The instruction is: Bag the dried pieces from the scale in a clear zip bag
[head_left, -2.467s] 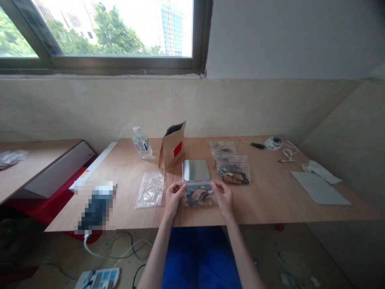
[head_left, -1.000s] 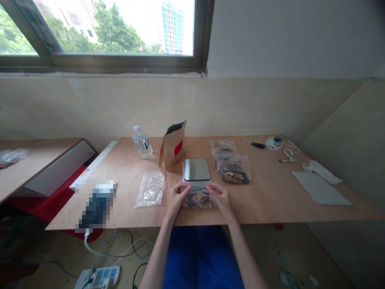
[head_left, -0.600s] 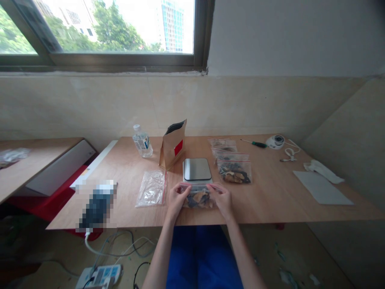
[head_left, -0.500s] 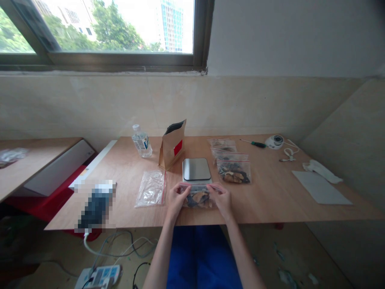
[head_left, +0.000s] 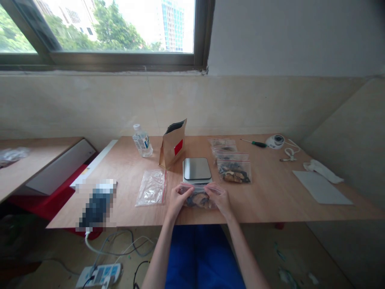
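Note:
A clear zip bag (head_left: 200, 199) with dark and brown dried pieces inside lies at the table's front edge. My left hand (head_left: 178, 198) pinches its red-edged top strip at the left. At the right of the same strip, my right hand (head_left: 219, 197) is closed on the bag too. Right behind it sits a kitchen scale (head_left: 197, 168) with a bare metal plate. Flat clear zip bags (head_left: 151, 187) lie to the left of my hands. Several filled zip bags (head_left: 234, 170) are lined up beyond my right hand.
A brown paper pouch (head_left: 171, 148) stands open behind the scale, with a water bottle (head_left: 142, 141) left of it. A blurred-out phone (head_left: 96, 205) lies at the left edge. Rightward are a screwdriver (head_left: 258, 144), a white dome camera (head_left: 274, 141) and a paper sheet (head_left: 320, 188).
My fingers have shifted slightly inward along the bag's top strip, so the two hands are closer together. The bag stays in the same place.

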`<state>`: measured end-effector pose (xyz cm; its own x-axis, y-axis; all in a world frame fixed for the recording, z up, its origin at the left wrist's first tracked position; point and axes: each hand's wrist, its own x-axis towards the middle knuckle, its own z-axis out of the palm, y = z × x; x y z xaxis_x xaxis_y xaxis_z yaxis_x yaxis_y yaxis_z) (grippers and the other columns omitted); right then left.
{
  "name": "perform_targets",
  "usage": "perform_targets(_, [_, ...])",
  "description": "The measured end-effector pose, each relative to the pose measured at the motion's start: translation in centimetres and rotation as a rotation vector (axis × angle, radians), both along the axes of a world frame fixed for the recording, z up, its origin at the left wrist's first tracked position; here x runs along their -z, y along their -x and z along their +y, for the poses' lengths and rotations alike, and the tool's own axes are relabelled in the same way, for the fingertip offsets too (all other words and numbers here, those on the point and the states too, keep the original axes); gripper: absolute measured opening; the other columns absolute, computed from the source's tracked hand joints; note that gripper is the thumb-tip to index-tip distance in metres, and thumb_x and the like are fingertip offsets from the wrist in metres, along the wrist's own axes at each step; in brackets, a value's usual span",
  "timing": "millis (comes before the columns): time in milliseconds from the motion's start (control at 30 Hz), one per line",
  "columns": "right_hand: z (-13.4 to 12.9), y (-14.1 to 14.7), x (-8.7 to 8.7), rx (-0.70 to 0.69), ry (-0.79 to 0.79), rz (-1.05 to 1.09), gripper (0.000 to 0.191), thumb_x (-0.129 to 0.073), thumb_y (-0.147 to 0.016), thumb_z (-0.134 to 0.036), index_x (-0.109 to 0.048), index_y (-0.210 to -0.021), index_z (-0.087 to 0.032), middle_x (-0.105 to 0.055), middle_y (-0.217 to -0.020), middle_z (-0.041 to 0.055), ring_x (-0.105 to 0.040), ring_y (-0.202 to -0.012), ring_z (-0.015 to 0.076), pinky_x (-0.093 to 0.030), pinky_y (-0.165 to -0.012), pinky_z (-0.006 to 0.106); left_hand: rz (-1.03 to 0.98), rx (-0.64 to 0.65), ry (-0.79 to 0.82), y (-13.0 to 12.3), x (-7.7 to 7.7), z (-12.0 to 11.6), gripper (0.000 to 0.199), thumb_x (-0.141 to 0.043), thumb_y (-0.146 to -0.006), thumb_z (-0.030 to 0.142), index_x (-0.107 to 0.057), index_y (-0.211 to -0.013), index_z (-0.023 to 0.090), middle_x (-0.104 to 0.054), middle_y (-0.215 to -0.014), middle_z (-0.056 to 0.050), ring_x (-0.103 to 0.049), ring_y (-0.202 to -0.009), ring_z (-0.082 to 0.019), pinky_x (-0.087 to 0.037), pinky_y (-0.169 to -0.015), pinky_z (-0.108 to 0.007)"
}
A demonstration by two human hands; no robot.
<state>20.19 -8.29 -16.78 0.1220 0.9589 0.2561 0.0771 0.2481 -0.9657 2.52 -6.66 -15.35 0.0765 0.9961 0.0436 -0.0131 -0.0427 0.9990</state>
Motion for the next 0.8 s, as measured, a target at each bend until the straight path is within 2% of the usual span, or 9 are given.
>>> perform_targets(267, [-0.1, 0.0, 0.8, 0.104, -0.032, -0.075, 0.017, -0.064, -0.078, -0.033, -0.065, -0.072, -0.018, -0.061, -0.075, 0.0021, -0.059, -0.075, 0.0152, -0.048, -0.070, 0.025, 0.059, 0.017, -0.059, -0.3, -0.6, -0.3, 0.024, -0.068, -0.072, 0.035, -0.071, -0.075, 0.012, -0.070, -0.077, -0.007, -0.064, -0.075, -0.018, -0.048, -0.065, -0.023])
perform_targets(433, [-0.2, 0.1, 0.4, 0.059, -0.044, -0.048, 0.016, -0.063, -0.078, -0.033, -0.066, -0.074, -0.018, -0.061, -0.076, 0.0015, -0.060, -0.075, 0.0149, -0.049, -0.071, 0.026, 0.041, 0.001, -0.063, -0.5, -1.3, -0.5, 0.024, -0.068, -0.071, 0.035, -0.072, -0.078, 0.013, -0.071, -0.079, -0.007, -0.065, -0.075, -0.019, -0.049, -0.065, -0.024])
perform_targets(567, [-0.1, 0.7, 0.0, 0.006, -0.058, -0.033, 0.016, -0.064, -0.077, -0.032, -0.068, -0.087, -0.020, -0.064, -0.087, 0.0039, -0.062, -0.082, 0.0168, -0.050, -0.073, 0.028, 0.023, 0.037, -0.058, -0.6, -1.0, -0.4, 0.024, -0.068, -0.072, 0.036, -0.073, -0.080, 0.014, -0.071, -0.083, -0.009, -0.066, -0.077, -0.019, -0.050, -0.067, -0.025])
perform_targets(800, [0.0, 1.6, -0.2, 0.052, -0.153, -0.078, 0.010, -0.064, -0.078, -0.029, -0.067, -0.076, -0.019, -0.062, -0.076, 0.0028, -0.060, -0.073, 0.0158, -0.048, -0.065, 0.026, 0.034, 0.049, -0.084, -0.6, -0.6, -0.3, 0.022, -0.068, -0.072, 0.035, -0.072, -0.077, 0.014, -0.070, -0.083, -0.009, -0.065, -0.079, -0.019, -0.050, -0.068, -0.025])
